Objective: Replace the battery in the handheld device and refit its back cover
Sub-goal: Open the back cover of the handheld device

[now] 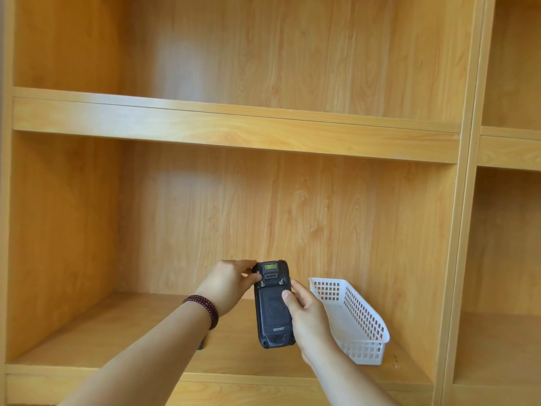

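Note:
A black handheld device [273, 315] is held upright over the lower shelf, its back facing me with the cover in place and a brand mark near the bottom. My right hand [307, 315] grips its right edge, thumb pressed on the back cover. My left hand [228, 284] is at the device's upper left corner, fingertips touching the latch area near the top. A small dark object [201, 344] lies on the shelf, mostly hidden behind my left forearm; I cannot tell what it is.
A white perforated plastic basket [355, 317] stands on the lower shelf [117, 332] just right of my right hand. Wooden shelving surrounds the spot, with an upper shelf board [234, 127] and a vertical divider [462, 230] at the right.

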### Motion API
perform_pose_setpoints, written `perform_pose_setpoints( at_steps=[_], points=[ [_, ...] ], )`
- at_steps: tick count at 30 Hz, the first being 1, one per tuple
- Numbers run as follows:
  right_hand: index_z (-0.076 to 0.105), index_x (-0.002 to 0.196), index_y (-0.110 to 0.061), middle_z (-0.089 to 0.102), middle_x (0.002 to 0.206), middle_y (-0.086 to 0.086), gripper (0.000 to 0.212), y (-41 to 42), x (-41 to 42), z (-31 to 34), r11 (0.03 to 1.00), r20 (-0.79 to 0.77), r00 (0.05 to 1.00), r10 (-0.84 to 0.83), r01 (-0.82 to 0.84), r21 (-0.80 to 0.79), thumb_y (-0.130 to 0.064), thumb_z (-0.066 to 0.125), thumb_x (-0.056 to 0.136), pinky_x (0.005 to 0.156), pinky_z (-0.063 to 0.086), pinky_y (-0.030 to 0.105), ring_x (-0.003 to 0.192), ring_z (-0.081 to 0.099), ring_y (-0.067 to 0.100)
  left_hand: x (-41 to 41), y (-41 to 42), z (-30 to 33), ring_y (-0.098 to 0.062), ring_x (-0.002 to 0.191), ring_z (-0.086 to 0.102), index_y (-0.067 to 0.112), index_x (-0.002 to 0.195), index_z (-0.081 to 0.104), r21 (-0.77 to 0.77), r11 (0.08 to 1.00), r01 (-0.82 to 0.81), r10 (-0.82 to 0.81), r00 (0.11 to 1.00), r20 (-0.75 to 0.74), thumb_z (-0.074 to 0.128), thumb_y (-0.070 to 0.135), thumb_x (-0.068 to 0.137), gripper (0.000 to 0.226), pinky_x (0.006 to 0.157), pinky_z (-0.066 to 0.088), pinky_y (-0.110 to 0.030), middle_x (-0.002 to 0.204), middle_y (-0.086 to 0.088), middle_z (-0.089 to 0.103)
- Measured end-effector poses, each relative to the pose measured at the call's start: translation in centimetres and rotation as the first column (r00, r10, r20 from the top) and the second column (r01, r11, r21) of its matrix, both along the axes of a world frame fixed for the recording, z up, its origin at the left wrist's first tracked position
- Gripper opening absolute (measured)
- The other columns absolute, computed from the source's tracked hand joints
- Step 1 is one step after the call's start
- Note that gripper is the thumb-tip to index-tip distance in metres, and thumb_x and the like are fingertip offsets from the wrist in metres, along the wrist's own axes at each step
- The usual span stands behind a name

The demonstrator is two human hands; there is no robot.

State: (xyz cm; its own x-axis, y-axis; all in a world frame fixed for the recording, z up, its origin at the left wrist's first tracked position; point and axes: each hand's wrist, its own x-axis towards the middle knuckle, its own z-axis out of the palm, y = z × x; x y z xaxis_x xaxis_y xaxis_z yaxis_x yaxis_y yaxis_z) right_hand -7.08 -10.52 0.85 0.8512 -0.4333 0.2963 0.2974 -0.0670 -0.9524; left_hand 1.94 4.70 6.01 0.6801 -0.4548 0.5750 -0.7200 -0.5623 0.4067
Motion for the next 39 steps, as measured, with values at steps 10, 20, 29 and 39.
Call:
perform_pose_setpoints(
  at_steps=[10, 20, 29, 39],
  points=[
    [0.061, 0.099, -0.042, 0.074, 0.100, 0.001, 0.022, 0.9, -0.5, 0.8, 0.999, 0.047, 0.999, -0.004, 0.006, -0.044, -0.021, 0.054, 0.099, 0.071, 0.060, 0.046, 0.091, 0.071, 0.024, -1.1, -0.1, 0.3, -0.021, 0.075, 0.073, 0.020, 0.129, 0.057, -0.656, 0.752, 0.059, -0.537, 0.632, -0.559, 0.062, 0.021, 0.094, 0.035, 0.062, 0.061, -0.037, 0.102, -0.013, 0.073],
    [0.065, 0.105, -0.043, 0.073, 0.106, -0.007, 0.027, 1.0, -1.2, 1.4, 0.997, 0.060, 0.998, -0.015, 0.020, -0.074, -0.019, 0.054, 0.099, 0.074, 0.060, 0.030, 0.097, 0.070, 0.012, -1.7, -0.7, 0.9, -0.018, 0.071, 0.073, 0.015, 0.129, 0.057, -0.654, 0.755, 0.054, -0.517, 0.662, -0.542, 0.059, 0.016, 0.096, 0.034, 0.060, 0.061, -0.039, 0.100, -0.012, 0.074],
    [0.065, 0.102, -0.050, 0.071, 0.109, -0.013, 0.031, 1.0, -1.6, 1.4, 0.995, 0.071, 0.997, 0.025, -0.018, -0.101, -0.022, 0.054, 0.099, 0.073, 0.059, 0.025, 0.097, 0.069, 0.006, -1.8, -0.8, 1.0, -0.011, 0.064, 0.071, 0.016, 0.133, 0.054, -0.640, 0.767, 0.057, -0.500, 0.677, -0.539, 0.057, 0.016, 0.097, 0.036, 0.054, 0.059, -0.033, 0.095, -0.008, 0.072],
    [0.057, 0.111, -0.038, 0.016, 0.155, -0.010, 0.025, 1.0, -1.2, 3.1, 0.729, -0.021, 0.997, -0.078, 0.043, -0.683, -0.033, 0.066, 0.088, 0.093, 0.037, 0.021, 0.143, 0.022, 0.016, -1.1, -0.1, 0.3, -0.022, 0.081, 0.070, 0.017, 0.134, 0.053, -0.616, 0.787, 0.026, -0.458, 0.694, -0.556, 0.056, 0.015, 0.098, 0.036, 0.058, 0.061, -0.035, 0.103, -0.011, 0.070]
  ],
)
